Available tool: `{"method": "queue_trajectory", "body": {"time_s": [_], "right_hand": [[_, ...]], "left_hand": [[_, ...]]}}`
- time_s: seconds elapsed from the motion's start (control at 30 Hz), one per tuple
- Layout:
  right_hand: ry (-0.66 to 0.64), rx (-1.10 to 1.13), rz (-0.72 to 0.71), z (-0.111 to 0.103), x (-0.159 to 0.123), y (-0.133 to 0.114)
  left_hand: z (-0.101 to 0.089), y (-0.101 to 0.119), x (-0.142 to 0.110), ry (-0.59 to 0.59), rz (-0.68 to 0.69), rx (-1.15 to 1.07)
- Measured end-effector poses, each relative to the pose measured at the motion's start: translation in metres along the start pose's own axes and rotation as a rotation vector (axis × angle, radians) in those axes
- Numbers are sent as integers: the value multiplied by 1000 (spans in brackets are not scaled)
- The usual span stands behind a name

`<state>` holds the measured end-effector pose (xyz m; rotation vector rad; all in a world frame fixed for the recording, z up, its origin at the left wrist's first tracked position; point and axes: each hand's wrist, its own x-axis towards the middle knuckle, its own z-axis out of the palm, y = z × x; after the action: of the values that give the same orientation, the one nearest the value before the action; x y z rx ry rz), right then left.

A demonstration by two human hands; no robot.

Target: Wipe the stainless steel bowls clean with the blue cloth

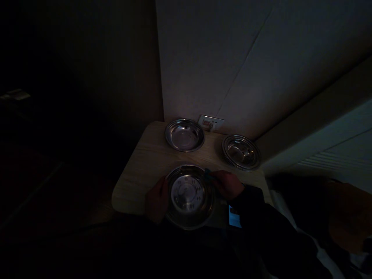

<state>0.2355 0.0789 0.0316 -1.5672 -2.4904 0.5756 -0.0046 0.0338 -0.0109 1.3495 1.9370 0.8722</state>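
A round stainless steel basin (187, 193) with a ring of small marks on its bottom is at the table's near edge. My left hand (157, 199) is closed on the basin's left rim. At the upper right rim, my right hand (228, 184) is closed on a small dark green cloth-like piece (207, 175), which touches the basin. The dim light hides its exact kind. Behind the basin lies a shallow metal dish (185, 135). To the right of that, several metal bowls or dishes (241, 152) appear stacked.
A pale wooden table (136, 170) bears these things, against a light wall with a socket plate (211, 122). Beside my right sleeve shows a bright blue patch (234, 217), partly covered. A white panel (328, 151) stands at the right. The left side is very dark.
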Motion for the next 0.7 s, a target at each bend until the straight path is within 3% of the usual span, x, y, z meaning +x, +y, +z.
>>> {"method": "queue_trajectory", "body": {"time_s": [0.13,0.43,0.7], "right_hand": [[37,-4,-46,1,11,4],[-70,-56,-208,-7,45,1],[-80,-121,-372,-3,68,-3]], "left_hand": [[-1,1,2,-16,16,-9],[-1,-2,10,-61,42,-31],[-3,-3,15,-77,106,-17]]}}
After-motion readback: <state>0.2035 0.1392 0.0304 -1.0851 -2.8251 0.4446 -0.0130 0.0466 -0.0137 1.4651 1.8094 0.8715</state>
